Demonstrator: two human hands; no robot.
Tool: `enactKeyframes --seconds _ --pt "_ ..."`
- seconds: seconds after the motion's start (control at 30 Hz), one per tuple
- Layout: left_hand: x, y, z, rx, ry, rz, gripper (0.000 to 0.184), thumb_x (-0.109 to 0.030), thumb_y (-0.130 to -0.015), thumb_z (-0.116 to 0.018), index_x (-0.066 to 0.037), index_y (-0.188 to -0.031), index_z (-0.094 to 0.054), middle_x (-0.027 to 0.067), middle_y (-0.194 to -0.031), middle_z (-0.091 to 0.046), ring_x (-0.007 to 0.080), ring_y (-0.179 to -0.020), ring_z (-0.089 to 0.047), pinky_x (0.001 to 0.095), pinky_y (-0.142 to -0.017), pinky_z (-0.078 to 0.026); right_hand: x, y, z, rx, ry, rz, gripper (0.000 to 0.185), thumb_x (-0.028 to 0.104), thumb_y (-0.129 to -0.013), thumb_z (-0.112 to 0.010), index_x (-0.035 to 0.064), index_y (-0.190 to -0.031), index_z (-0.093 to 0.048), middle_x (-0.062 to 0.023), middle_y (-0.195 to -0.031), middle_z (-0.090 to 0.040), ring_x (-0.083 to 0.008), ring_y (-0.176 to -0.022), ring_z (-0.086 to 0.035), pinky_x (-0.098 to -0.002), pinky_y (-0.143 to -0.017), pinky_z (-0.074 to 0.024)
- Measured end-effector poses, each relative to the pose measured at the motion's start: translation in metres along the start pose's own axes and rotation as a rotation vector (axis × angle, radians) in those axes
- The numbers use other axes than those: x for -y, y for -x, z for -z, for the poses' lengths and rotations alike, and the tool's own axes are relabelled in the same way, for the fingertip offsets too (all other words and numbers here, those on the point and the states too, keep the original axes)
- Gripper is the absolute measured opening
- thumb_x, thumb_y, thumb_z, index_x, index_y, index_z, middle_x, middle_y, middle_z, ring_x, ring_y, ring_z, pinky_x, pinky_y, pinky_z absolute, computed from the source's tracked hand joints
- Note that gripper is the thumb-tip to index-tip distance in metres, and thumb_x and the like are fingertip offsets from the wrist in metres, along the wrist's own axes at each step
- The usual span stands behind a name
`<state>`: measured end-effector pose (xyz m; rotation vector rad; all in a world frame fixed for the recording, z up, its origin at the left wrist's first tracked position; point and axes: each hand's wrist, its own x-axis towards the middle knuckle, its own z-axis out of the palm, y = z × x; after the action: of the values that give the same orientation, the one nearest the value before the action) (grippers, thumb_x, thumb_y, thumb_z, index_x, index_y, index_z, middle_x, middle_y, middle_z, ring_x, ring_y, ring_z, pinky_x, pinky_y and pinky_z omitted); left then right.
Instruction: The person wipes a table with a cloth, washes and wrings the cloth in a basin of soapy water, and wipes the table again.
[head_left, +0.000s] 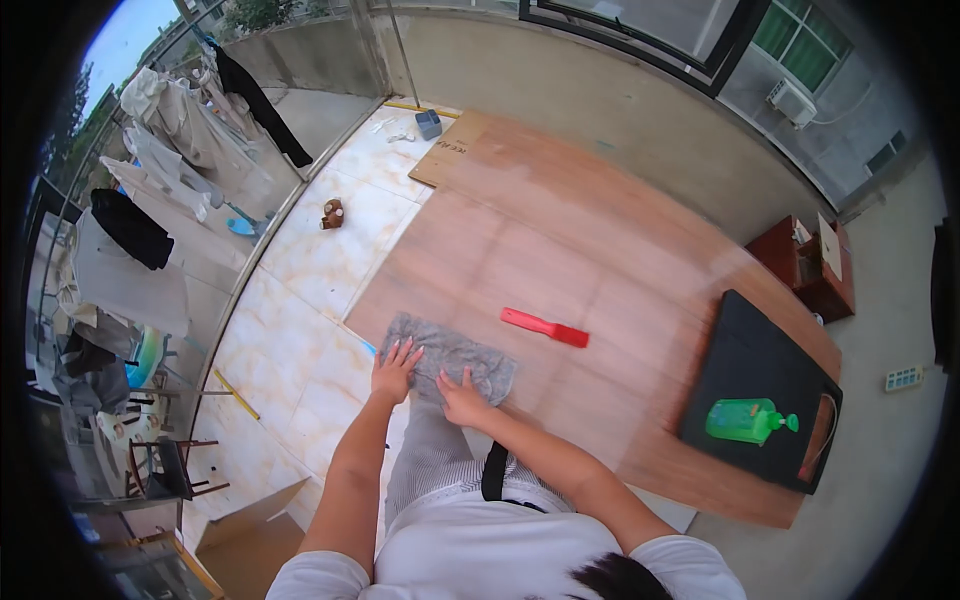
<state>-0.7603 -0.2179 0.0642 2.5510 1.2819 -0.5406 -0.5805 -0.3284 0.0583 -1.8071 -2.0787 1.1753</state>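
A folded grey cloth lies on the near edge of the large wooden panel. My left hand lies flat on the cloth's left part, fingers spread. On the cloth's lower middle rests my right hand, its fingers apart and pointing forward. A red brush lies on the panel just beyond the cloth, to the right, touched by neither hand. Farther right, a green spray bottle lies on its side on a black board.
Pale tiled floor runs along the left, with a small brown toy on it. A chair and an open cardboard box are at lower left. Clothes hang beyond the railing. A wooden cabinet stands by the right wall.
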Motion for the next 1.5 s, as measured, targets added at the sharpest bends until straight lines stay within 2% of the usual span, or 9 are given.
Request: enactKeyframes --seconds 0.07,0.17,0.27,0.33,0.37,0.5,0.77,1.3,1.5 --pt "0.048 -0.02 0.011 -0.014 0.0 -0.03 0.065 -0.024 -0.093 -0.05 -0.036 -0.15 -0.022 -0.0048 -0.16 -0.011 0.0231 -0.146 -0.016 0.0567 -0.114 -0.016 0.014 -0.046 -0.004 -0.052 -0.045 0.043 0.067 0.017 -0.082 -0.057 0.0022 -0.143 -0.034 -0.0179 -0.153 -0.027 -0.0524 -0.139 -0.015 -0.0619 -0.11 -0.0228" --pt "0.098 -0.051 0.016 0.006 0.039 -0.168 0.063 -0.025 -0.094 -0.049 -0.037 -0.15 -0.022 -0.0032 -0.16 -0.008 0.0258 -0.146 -0.014 0.0545 -0.115 -0.016 0.046 -0.082 0.012 -0.439 -0.323 -0.06 0.066 0.017 -0.082 -0.057 0.0 -0.142 -0.034 -0.0195 -0.15 -0.031 -0.0413 -0.141 -0.022 -0.055 -0.113 -0.0215" --pt "0.126 -0.068 0.018 -0.056 0.024 -0.329 0.065 -0.027 -0.092 -0.054 -0.035 -0.149 -0.025 0.0018 -0.16 -0.013 0.0312 -0.145 -0.017 0.0551 -0.114 -0.017 0.064 -0.097 0.03 -0.681 -0.145 -0.318 0.066 0.025 -0.085 -0.058 0.0002 -0.142 -0.035 -0.0194 -0.15 -0.032 -0.038 -0.141 -0.024 -0.05 -0.112 -0.0223" --pt "0.138 -0.081 0.031 -0.062 0.013 -0.413 0.065 -0.027 -0.091 -0.055 -0.035 -0.149 -0.026 0.0023 -0.159 -0.014 0.0316 -0.145 -0.017 0.0551 -0.113 -0.017 0.06 -0.112 0.016 -0.777 -0.005 -0.332 0.068 0.032 -0.086 -0.059 0.0003 -0.141 -0.036 -0.0188 -0.149 -0.033 -0.0352 -0.141 -0.026 -0.0482 -0.111 -0.024" --pt "0.146 -0.09 0.034 -0.038 0.017 -0.478 0.067 -0.028 -0.091 -0.055 -0.032 -0.15 -0.024 0.0051 -0.16 -0.011 0.0341 -0.146 -0.012 0.0573 -0.113 -0.016 0.056 -0.117 0.007 -0.815 0.068 -0.349 0.069 0.036 -0.087 -0.059 0.0003 -0.141 -0.036 -0.0185 -0.149 -0.034 -0.0339 -0.141 -0.027 -0.0473 -0.11 -0.0249" --pt "0.153 -0.119 0.045 -0.029 0.057 -0.588 0.065 -0.029 -0.091 -0.054 -0.032 -0.15 -0.025 0.006 -0.159 -0.012 0.0339 -0.146 -0.011 0.057 -0.114 -0.014 0.033 -0.133 0.009 -0.787 0.19 -0.381 0.07 0.044 -0.088 -0.058 0.0015 -0.14 -0.039 -0.0169 -0.148 -0.036 -0.0304 -0.138 -0.031 -0.046 -0.107 -0.0274" --pt "0.113 -0.23 0.077 -0.068 0.121 -0.599 0.063 -0.037 -0.092 -0.049 -0.03 -0.15 -0.025 0.0096 -0.159 -0.01 0.0357 -0.146 -0.009 0.0609 -0.113 -0.008 -0.033 -0.182 0.089 -0.904 0.287 -0.49 0.064 0.042 -0.089 -0.057 0.004 -0.139 -0.043 -0.0136 -0.14 -0.046 -0.0277 -0.129 -0.041 -0.0446 -0.102 -0.0315" --pt "-0.02 -0.535 0.174 -0.296 0.067 -0.505 0.063 -0.04 -0.094 -0.045 -0.036 -0.151 -0.018 0.0064 -0.16 -0.007 0.0326 -0.146 -0.003 0.0612 -0.112 -0.004 -0.256 -0.315 0.322 -1.192 0.421 -0.581 0.052 0.037 -0.091 -0.054 0.0027 -0.131 -0.051 -0.0115 -0.135 -0.051 -0.0287 -0.125 -0.044 -0.0453 -0.102 -0.0307" --pt "-0.028 -0.563 0.186 -0.329 0.038 -0.516 0.059 -0.039 -0.096 -0.042 -0.036 -0.15 -0.019 0.0063 -0.16 -0.008 0.0325 -0.146 -0.004 0.0613 -0.112 -0.006 -0.269 -0.331 0.333 -1.191 0.444 -0.648 0.052 0.037 -0.092 -0.052 0.0031 -0.131 -0.051 -0.0095 -0.134 -0.052 -0.0274 -0.125 -0.044 -0.0469 -0.103 -0.0294"
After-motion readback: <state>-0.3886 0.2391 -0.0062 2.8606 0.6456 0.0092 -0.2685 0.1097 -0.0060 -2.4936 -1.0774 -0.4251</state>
